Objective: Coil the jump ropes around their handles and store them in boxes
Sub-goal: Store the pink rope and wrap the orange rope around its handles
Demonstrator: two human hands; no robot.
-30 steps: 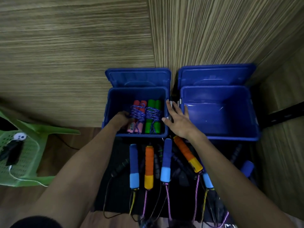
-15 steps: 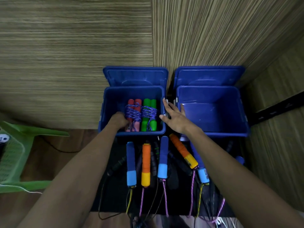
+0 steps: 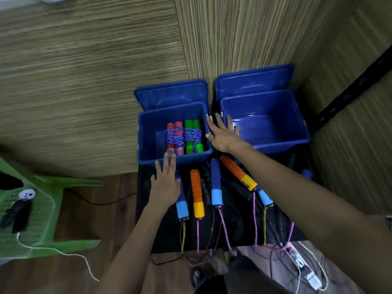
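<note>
Nearest me, loose cords trail off the dark mat (image 3: 148, 230) toward my feet, pink and yellow, thin and limp; I judge they will tangle unless I gather them from the handle end. On the mat the uncoiled jump ropes (image 3: 197, 194) lie side by side, their foam handles pointing away from me. Those grips look light and soft, not slippery, so the middle of a handle is where I would take hold. My left hand (image 3: 165, 185) lies flat and spread, holding nothing, partly over the blue handle (image 3: 182, 206). My right hand (image 3: 222, 135) is also spread and empty, over the gap between the boxes. Beyond, the left box (image 3: 144, 153) holds two coiled ropes (image 3: 183, 136); the right box (image 3: 297, 132) holds none. Wood-grain walls meet behind them, and a green plastic chair (image 3: 31, 209) stands on the wooden floor.
</note>
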